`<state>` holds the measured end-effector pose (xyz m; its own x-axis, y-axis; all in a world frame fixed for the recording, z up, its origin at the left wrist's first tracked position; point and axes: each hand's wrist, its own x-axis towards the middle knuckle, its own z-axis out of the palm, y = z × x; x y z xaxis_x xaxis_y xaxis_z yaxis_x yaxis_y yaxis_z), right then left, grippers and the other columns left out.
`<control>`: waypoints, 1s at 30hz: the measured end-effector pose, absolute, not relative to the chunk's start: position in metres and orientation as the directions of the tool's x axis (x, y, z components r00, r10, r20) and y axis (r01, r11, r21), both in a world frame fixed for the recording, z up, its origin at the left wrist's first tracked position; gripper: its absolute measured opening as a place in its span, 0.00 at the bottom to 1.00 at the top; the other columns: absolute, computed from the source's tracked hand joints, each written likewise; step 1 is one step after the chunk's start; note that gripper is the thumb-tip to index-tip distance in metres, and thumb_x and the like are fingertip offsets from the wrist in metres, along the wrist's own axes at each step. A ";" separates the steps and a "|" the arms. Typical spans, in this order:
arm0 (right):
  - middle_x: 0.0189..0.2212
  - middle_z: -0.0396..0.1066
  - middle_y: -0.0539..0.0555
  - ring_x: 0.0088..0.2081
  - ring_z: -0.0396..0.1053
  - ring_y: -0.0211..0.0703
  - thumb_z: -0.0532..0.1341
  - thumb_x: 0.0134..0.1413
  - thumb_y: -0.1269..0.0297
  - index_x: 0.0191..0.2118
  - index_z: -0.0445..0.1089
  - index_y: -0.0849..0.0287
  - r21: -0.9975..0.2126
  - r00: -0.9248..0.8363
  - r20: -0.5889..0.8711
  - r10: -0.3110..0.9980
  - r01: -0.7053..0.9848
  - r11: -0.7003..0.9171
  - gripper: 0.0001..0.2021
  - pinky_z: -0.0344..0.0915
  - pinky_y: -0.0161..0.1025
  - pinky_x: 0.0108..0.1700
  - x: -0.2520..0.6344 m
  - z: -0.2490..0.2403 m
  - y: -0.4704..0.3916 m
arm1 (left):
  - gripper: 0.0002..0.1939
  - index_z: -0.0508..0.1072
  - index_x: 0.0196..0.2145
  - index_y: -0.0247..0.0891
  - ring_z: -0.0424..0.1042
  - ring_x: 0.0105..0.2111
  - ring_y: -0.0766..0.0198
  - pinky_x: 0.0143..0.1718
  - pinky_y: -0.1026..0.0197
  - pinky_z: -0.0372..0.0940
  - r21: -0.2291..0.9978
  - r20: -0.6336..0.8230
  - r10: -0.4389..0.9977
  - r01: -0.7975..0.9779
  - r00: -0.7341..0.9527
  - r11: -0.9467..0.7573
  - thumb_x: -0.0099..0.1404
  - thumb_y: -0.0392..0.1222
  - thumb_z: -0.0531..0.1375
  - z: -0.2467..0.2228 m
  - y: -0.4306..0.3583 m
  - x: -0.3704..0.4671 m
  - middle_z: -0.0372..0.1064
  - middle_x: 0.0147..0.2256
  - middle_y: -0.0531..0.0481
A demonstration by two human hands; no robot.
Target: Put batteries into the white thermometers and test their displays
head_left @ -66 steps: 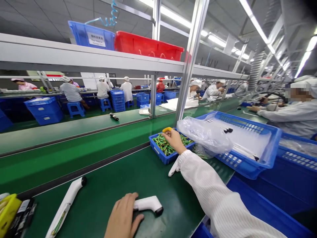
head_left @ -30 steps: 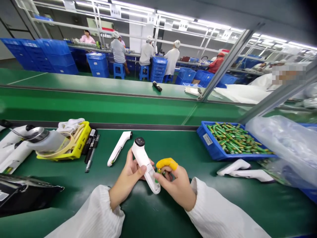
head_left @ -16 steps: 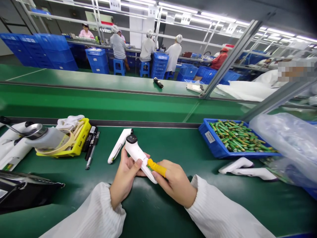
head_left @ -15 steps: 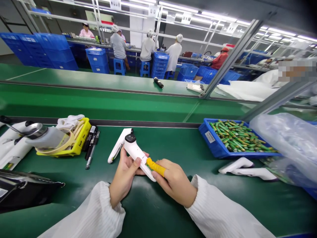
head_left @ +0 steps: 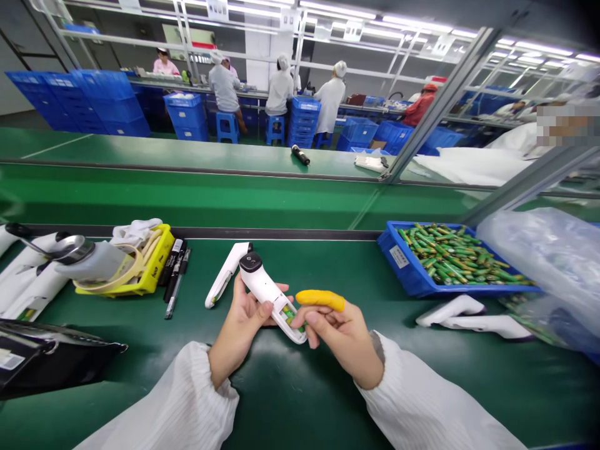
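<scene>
My left hand [head_left: 246, 319] is wrapped around a white handheld infrared thermometer [head_left: 264, 284] with a black top. Its handle points toward me and right, and the battery compartment [head_left: 281, 305] is uncovered, with green batteries [head_left: 289, 314] inside. At the lower end of that compartment are the curled fingers of my right hand [head_left: 340, 328]; whatever they pinch is mostly hidden. A yellow finger cot [head_left: 321, 299] covers my raised right index finger. Just behind my left hand lies another white thermometer [head_left: 228, 275] on the green table.
At right stand a blue bin [head_left: 412, 281] of green batteries, two white thermometer parts [head_left: 469, 315] and a clear plastic bag [head_left: 544, 262]. Left are a yellow basket [head_left: 157, 269], markers [head_left: 174, 269], a bottle [head_left: 94, 262] and a black pouch [head_left: 51, 356]. People work across the room.
My right index finger has lifted off the thermometer's handle, and the other fingers now reach the compartment. More of the batteries shows. The thermometer has shifted slightly right.
</scene>
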<state>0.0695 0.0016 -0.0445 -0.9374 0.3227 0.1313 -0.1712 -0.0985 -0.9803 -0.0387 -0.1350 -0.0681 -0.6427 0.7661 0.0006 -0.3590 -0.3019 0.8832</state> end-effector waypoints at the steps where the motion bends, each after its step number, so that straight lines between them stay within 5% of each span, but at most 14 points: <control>1: 0.26 0.74 0.54 0.18 0.62 0.32 0.62 0.57 0.58 0.34 0.73 0.61 -0.982 -0.944 0.120 0.308 -0.158 -0.101 0.10 0.64 0.34 0.24 0.069 -0.045 -0.001 | 0.27 0.50 0.53 0.46 0.73 0.44 0.52 0.37 0.53 0.73 0.885 0.005 0.759 -0.350 -0.651 -0.306 0.63 0.45 0.62 -0.068 -0.135 -0.039 0.69 0.47 0.42; 5: 0.32 0.74 0.55 0.20 0.63 0.32 0.62 0.58 0.60 0.39 0.72 0.59 -0.981 -0.950 0.163 0.264 -0.184 -0.054 0.08 0.65 0.33 0.24 0.070 -0.046 -0.002 | 0.28 0.50 0.53 0.45 0.74 0.42 0.54 0.36 0.53 0.73 0.892 0.006 0.721 -0.323 -0.693 -0.318 0.62 0.46 0.62 -0.065 -0.135 -0.039 0.70 0.46 0.42; 8: 0.36 0.71 0.56 0.31 0.69 0.38 0.59 0.60 0.64 0.37 0.73 0.58 -0.928 -0.912 0.344 0.222 -0.294 0.228 0.07 0.68 0.36 0.33 0.070 -0.044 0.004 | 0.28 0.50 0.53 0.46 0.73 0.44 0.52 0.36 0.53 0.73 0.880 -0.005 0.707 -0.339 -0.707 -0.333 0.62 0.46 0.63 -0.063 -0.135 -0.039 0.69 0.46 0.43; 13: 0.36 0.68 0.56 0.35 0.68 0.40 0.53 0.60 0.73 0.40 0.70 0.60 -0.613 -0.867 0.498 0.000 -0.352 0.707 0.09 0.67 0.37 0.36 0.073 -0.040 0.009 | 0.32 0.47 0.56 0.48 0.73 0.46 0.51 0.37 0.53 0.73 0.877 -0.013 0.685 -0.338 -0.728 -0.342 0.62 0.45 0.63 -0.065 -0.136 -0.040 0.70 0.46 0.44; 16: 0.33 0.69 0.57 0.32 0.67 0.42 0.50 0.61 0.73 0.40 0.68 0.62 -0.390 -0.889 0.446 -0.103 -0.297 0.871 0.09 0.66 0.38 0.33 0.072 -0.043 0.006 | 0.33 0.47 0.56 0.47 0.73 0.45 0.50 0.37 0.52 0.73 0.883 0.002 0.683 -0.320 -0.730 -0.344 0.61 0.44 0.64 -0.067 -0.136 -0.041 0.70 0.45 0.43; 19: 0.28 0.68 0.55 0.27 0.65 0.42 0.47 0.59 0.75 0.35 0.66 0.62 -0.281 -0.908 0.413 -0.074 -0.204 0.938 0.11 0.64 0.38 0.28 0.069 -0.046 0.004 | 0.34 0.46 0.57 0.48 0.73 0.45 0.51 0.38 0.52 0.73 0.880 0.012 0.674 -0.312 -0.739 -0.358 0.61 0.43 0.64 -0.069 -0.136 -0.042 0.71 0.44 0.44; 24: 0.28 0.67 0.55 0.26 0.63 0.41 0.46 0.58 0.77 0.34 0.65 0.61 -0.318 -0.869 0.495 -0.010 -0.192 0.929 0.12 0.63 0.38 0.26 0.068 -0.042 0.009 | 0.31 0.47 0.57 0.50 0.73 0.46 0.52 0.38 0.53 0.73 0.883 0.003 0.663 -0.309 -0.749 -0.353 0.63 0.43 0.62 -0.069 -0.136 -0.043 0.69 0.46 0.44; 30: 0.31 0.71 0.51 0.33 0.69 0.40 0.60 0.54 0.74 0.40 0.68 0.56 -0.711 -0.803 0.525 0.282 -0.232 0.664 0.08 0.67 0.37 0.36 0.075 -0.045 0.006 | 0.36 0.44 0.58 0.50 0.73 0.45 0.51 0.38 0.52 0.73 0.885 -0.020 0.673 -0.326 -0.739 -0.332 0.62 0.43 0.63 -0.068 -0.135 -0.042 0.69 0.45 0.44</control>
